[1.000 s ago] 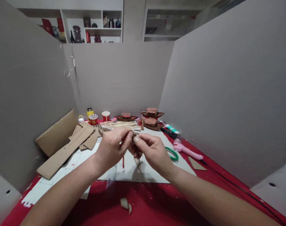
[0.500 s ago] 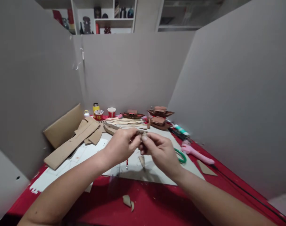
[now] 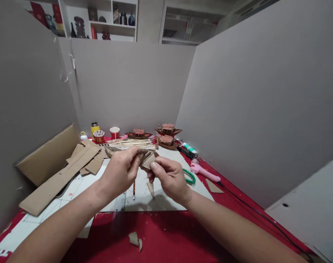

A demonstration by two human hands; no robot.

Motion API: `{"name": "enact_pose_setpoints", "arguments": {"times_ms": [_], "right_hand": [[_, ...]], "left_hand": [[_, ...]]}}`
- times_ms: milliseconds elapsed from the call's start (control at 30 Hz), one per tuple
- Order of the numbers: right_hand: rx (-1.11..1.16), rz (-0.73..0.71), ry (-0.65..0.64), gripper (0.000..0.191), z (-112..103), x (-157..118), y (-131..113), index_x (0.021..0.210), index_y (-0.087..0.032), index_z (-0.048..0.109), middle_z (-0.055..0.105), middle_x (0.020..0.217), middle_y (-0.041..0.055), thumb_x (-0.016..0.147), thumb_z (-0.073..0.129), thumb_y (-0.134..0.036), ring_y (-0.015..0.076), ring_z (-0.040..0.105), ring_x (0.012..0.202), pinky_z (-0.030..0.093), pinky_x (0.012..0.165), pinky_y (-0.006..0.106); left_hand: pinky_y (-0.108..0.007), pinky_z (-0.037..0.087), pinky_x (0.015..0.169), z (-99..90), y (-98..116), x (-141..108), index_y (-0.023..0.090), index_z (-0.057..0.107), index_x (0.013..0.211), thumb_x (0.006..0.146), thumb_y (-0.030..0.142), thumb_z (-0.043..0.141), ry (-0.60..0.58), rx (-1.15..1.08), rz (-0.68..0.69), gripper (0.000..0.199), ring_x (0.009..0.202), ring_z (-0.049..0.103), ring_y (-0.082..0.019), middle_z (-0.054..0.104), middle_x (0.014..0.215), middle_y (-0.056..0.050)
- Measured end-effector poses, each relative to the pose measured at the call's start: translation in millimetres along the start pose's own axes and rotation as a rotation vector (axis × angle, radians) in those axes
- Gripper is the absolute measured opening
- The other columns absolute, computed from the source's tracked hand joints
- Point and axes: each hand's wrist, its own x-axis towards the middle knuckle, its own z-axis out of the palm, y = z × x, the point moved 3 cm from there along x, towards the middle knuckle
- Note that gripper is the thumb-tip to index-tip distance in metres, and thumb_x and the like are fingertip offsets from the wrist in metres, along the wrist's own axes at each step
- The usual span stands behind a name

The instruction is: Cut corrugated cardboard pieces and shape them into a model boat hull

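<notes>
Between my two hands, above the white board (image 3: 166,202), is a small piece of corrugated cardboard (image 3: 148,160) with a ridged, partly peeled face. My left hand (image 3: 124,166) pinches its left end between thumb and fingers. On the right edge, my right hand (image 3: 170,177) grips it with the thumb on top. Below the hands lie a narrow cardboard scrap (image 3: 150,190) and a red pencil (image 3: 133,190). Torn paper scraps (image 3: 133,238) rest on the red cloth nearer to me.
Cardboard strips (image 3: 64,175) are piled at left before a leaning cardboard sheet (image 3: 48,157). Wooden sticks (image 3: 130,143), a red cup (image 3: 114,133) and model boats (image 3: 167,140) stand at the back. A pink glue gun (image 3: 204,171) with a black cord and a green ring (image 3: 190,176) lie right.
The view has swung to the right, so everything sits further left. The cardboard piece between my hands has turned, and its ridged face now shows. Both hands still hold it.
</notes>
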Motion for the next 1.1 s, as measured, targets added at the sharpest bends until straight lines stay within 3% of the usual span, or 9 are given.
{"name": "enact_pose_setpoints", "arguments": {"times_ms": [200, 367, 500, 633, 833, 1100], "right_hand": [[0.058, 0.196, -0.003, 0.033, 0.0, 3.9, -1.4, 0.066, -0.016, 0.058, 0.061, 0.056, -0.0001, 0.087, 0.058, -0.041, 0.0104, 0.057, 0.047, 0.048, 0.046, 0.021], [0.046, 0.255, 0.017, 0.031, -2.9, 9.0, -2.2, 0.064, -0.016, 0.055, 0.058, 0.055, -0.002, 0.084, 0.06, -0.04, 0.0087, 0.056, 0.045, 0.046, 0.045, 0.019], [0.062, 0.236, 0.028, 0.03, -4.2, 7.2, -1.3, 0.066, -0.016, 0.055, 0.06, 0.057, -0.0017, 0.083, 0.06, -0.04, 0.0081, 0.056, 0.045, 0.048, 0.045, 0.019], [0.056, 0.172, 0.021, 0.029, -2.0, 4.9, -2.4, 0.066, -0.017, 0.056, 0.058, 0.055, -0.0024, 0.085, 0.059, -0.039, 0.0082, 0.055, 0.045, 0.049, 0.045, 0.02], [0.065, 0.042, 0.022, 0.032, -0.1, 3.9, -4.3, 0.068, -0.017, 0.058, 0.06, 0.056, -0.0009, 0.088, 0.058, -0.042, 0.01, 0.058, 0.046, 0.051, 0.047, 0.021], [0.094, 0.02, 0.027, 0.034, 0.7, 3.9, -1.7, 0.071, -0.017, 0.059, 0.06, 0.059, -0.0003, 0.089, 0.058, -0.046, 0.0108, 0.059, 0.048, 0.053, 0.047, 0.023]], "left_hand": [[-0.023, 0.038, 0.055, 5.2, -0.1, -4.8, 0.017, 0.055, 0.085, 0.092, 0.012, 0.047, 0.032, 0.089, 0.043, 0.012, 0.056, 0.051, -0.011, 0.059, 0.069, 0.0], [-0.021, 0.039, 0.056, 12.4, -0.7, -3.6, 0.019, 0.054, 0.083, 0.093, 0.017, 0.05, -0.02, -0.019, 0.073, 0.011, 0.057, 0.052, -0.01, 0.06, 0.07, 0.002], [-0.02, 0.036, 0.05, 21.2, -5.1, -4.9, 0.02, 0.049, 0.074, 0.092, 0.014, 0.046, -0.051, -0.07, 0.009, 0.019, 0.05, 0.048, -0.009, 0.054, 0.06, 0.004], [-0.022, 0.034, 0.049, 24.7, -6.0, -9.3, 0.02, 0.047, 0.077, 0.092, 0.014, 0.045, 0.031, 0.037, 0.018, 0.015, 0.049, 0.047, -0.011, 0.053, 0.06, 0.003], [-0.022, 0.035, 0.05, 14.2, -0.4, -7.6, 0.021, 0.045, 0.078, 0.091, 0.011, 0.045, 0.091, 0.073, 0.079, 0.017, 0.05, 0.048, -0.011, 0.052, 0.062, 0.004], [-0.023, 0.036, 0.051, 8.3, 2.8, -2.2, 0.021, 0.045, 0.073, 0.093, 0.016, 0.046, 0.043, -0.002, 0.019, 0.021, 0.051, 0.047, -0.01, 0.051, 0.061, 0.004]]}}
